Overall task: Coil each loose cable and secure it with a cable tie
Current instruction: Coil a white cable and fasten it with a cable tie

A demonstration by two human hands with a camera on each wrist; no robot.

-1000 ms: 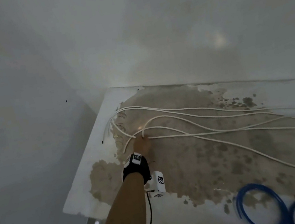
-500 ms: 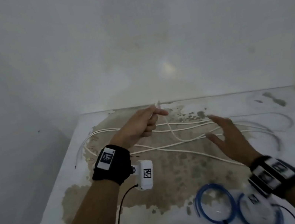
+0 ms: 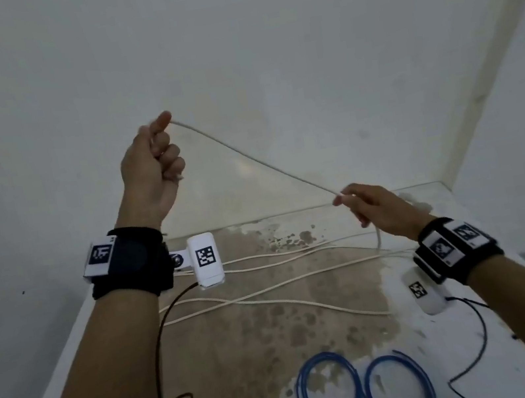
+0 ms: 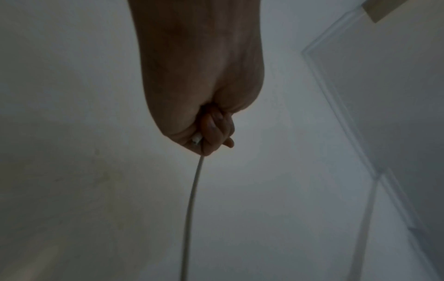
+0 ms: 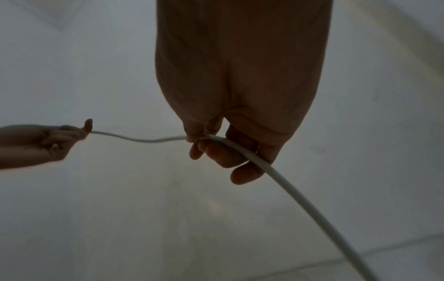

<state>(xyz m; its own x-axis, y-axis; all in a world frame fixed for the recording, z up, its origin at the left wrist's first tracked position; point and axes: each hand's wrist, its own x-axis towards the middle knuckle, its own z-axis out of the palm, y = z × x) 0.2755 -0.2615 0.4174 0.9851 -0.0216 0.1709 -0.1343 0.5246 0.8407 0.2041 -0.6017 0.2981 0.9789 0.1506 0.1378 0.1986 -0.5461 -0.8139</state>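
- Your left hand [image 3: 152, 168] is raised above the worktop [image 3: 71, 352], fingers [image 4: 216, 129] curled into a fist round the end of the white cable [image 3: 259, 164].
- Cable runs taut down and right from that fist to your right hand [image 3: 377, 207].
- Right fingers [image 5: 223, 154] curl loosely round the cable; it drops behind them to the worktop.
- The rest of the cable lies in loose strands across the stained worktop.
- Two blue cable coils [image 3: 362, 387] near front edge, side by side.
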